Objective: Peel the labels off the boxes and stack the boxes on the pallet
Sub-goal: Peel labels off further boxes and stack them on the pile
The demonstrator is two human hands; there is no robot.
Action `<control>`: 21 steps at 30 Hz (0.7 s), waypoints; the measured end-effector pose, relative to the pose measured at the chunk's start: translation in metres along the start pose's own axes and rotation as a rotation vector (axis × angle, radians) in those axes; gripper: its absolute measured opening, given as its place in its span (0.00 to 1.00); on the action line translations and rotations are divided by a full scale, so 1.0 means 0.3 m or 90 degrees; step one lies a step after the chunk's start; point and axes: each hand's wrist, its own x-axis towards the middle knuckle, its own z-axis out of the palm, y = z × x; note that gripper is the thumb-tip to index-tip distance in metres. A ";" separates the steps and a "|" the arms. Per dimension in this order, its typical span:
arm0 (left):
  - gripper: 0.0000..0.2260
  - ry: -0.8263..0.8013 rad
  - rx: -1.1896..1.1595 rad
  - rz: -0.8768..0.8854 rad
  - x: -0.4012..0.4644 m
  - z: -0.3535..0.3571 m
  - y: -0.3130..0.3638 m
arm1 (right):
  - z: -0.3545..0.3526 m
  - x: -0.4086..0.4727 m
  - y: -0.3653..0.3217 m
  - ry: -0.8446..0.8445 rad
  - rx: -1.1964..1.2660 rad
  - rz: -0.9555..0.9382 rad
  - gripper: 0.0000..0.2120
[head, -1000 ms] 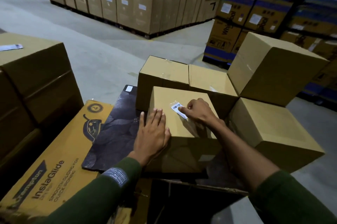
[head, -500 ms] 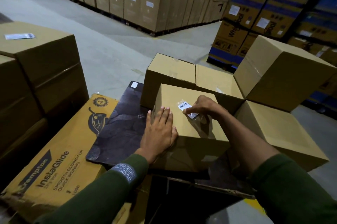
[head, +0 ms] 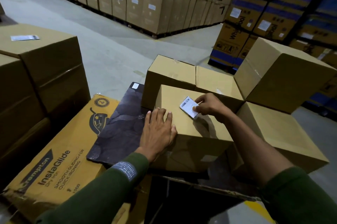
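Observation:
A plain brown box (head: 189, 132) stands in front of me on a dark sheet. My left hand (head: 158, 131) lies flat on its top near the left edge, fingers spread. My right hand (head: 207, 105) pinches a white barcode label (head: 188, 108) on the box top; the label is lifted and tilted, with its lower end still near the cardboard. Plain boxes (head: 171, 74) stand behind this one, and more (head: 284, 132) are stacked to the right. No pallet is visible beneath them.
A yellow Crompton InstaGlide carton (head: 54, 160) lies flat at lower left under the dark sheet (head: 118, 129). Tall brown cartons (head: 42, 70) stand at left, one with a loose label (head: 24, 37) on top. Palletised cartons (head: 145, 1) and blue-striped boxes (head: 255, 23) line the back beyond the concrete floor.
My right hand has peeled the label up from flat on the box top; most of it now stands free. My left hand has stayed flat on the box.

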 end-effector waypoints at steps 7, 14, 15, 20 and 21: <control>0.26 0.046 -0.025 0.011 -0.021 0.018 0.001 | 0.047 -0.122 0.147 0.074 0.346 -0.044 0.14; 0.24 0.042 -0.010 0.015 -0.017 0.041 -0.004 | 0.099 -0.105 0.157 0.040 0.177 -0.122 0.13; 0.24 0.044 -0.007 0.016 -0.017 0.040 -0.003 | 0.105 -0.082 0.143 0.038 0.167 -0.134 0.13; 0.24 0.034 0.025 0.018 -0.013 0.028 -0.003 | 0.125 0.045 0.060 0.033 0.134 -0.173 0.15; 0.24 0.030 0.028 0.015 -0.013 0.028 -0.003 | 0.126 0.062 0.053 0.031 0.132 -0.176 0.16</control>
